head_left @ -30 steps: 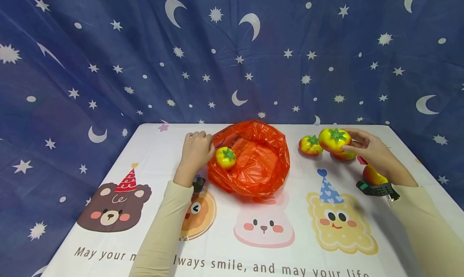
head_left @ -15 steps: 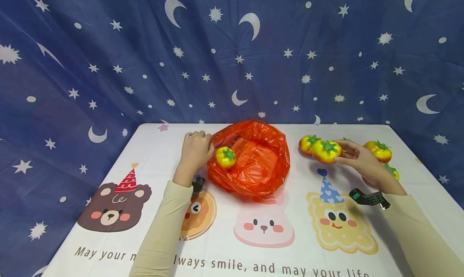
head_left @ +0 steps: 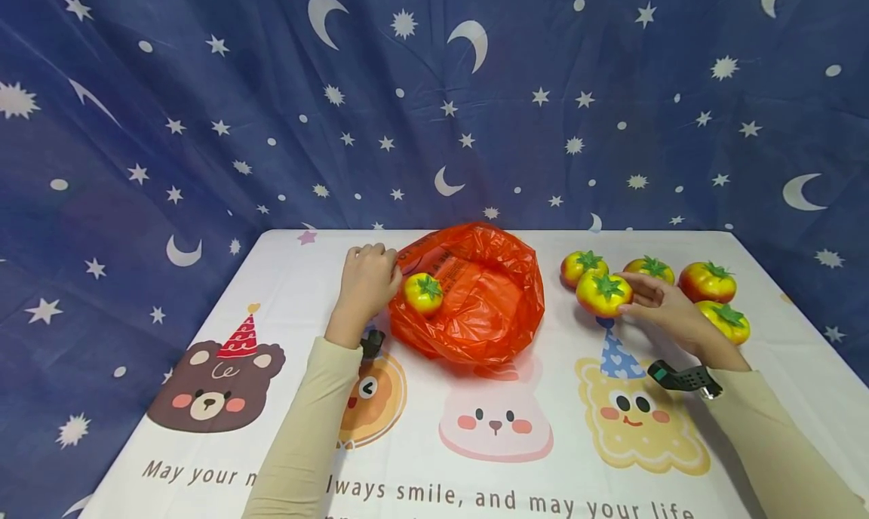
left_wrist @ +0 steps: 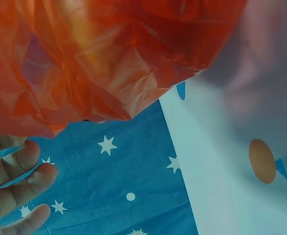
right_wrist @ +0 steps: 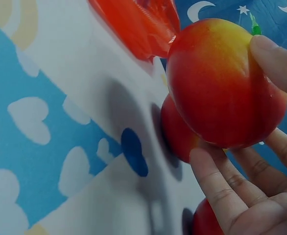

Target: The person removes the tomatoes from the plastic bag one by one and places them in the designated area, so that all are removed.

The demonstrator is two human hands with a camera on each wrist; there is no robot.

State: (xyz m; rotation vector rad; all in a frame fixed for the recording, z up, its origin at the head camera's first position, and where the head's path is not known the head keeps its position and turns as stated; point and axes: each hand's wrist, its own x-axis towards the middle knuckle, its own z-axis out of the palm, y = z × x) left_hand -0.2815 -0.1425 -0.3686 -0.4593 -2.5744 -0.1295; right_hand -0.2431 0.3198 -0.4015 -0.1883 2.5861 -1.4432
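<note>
My right hand (head_left: 661,308) holds a red-and-yellow toy tomato (head_left: 604,293) with a green leafy top, thumb on one side and fingers on the other. In the right wrist view this tomato (right_wrist: 222,83) is off the table, its shadow falling on the cloth. At the left rim of an open red plastic bag (head_left: 492,315), my left hand (head_left: 369,284) pinches the edge. Inside the bag's left side sits another toy tomato (head_left: 423,294). The left wrist view shows several loosely bent fingers (left_wrist: 23,183) beneath the bag's edge (left_wrist: 109,73); the thumb is hidden there.
Several more toy tomatoes stand at the right: one behind the held tomato (head_left: 582,268), one farther back (head_left: 650,270), and two by the right wrist (head_left: 707,280). A white cloth (head_left: 414,481) with cartoon prints covers the table. Behind it hangs a blue starry curtain (head_left: 380,164).
My right hand has moved left and nearer to me, carrying the tomato lower and uncovering those behind it. The left hand and the bag have stayed in place.
</note>
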